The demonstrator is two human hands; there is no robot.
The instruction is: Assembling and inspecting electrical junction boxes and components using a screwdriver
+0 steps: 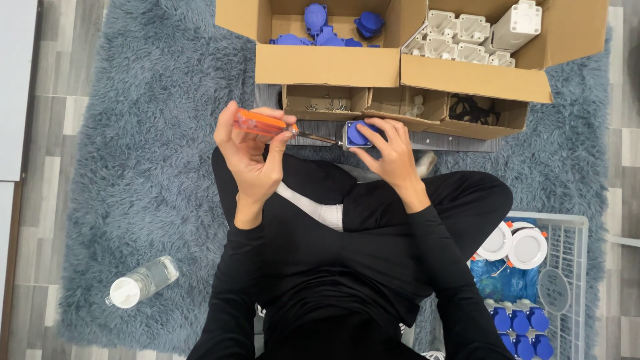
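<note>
Left hand: the left hand (250, 157) is curling its fingers round the orange handle of a screwdriver (267, 124), and the shaft is running across to the right.

Right hand: the right hand (393, 150) is pinching a small grey block with a blue socket cap (357, 133), fingertips spread round its edges, holding it in the air above the crossed legs.

Where the piece is: the blue socket cap is hanging just in front of the near wall of the small cardboard trays (400, 107), over the blue-grey rug (147, 167), resting on nothing.

Tip contact: the screwdriver tip is meeting the left face of the block; whether it is seated in a screw is too small to tell.

Risk, slipping tip: with nothing bracing the piece, the tip could be skidding off towards the right fingers.

Risk, dropped screw: a loose screw looks likely to vanish into the long pile of the rug.

Risk, twisting piece: the light pinch may be letting the block turn with the driver.

Around: the large boxes (327, 63) of blue and white parts are sitting at the rug's far edge, a wire basket (567, 280) at the right edge, a plastic bottle (141, 281) lying near the left edge.
</note>
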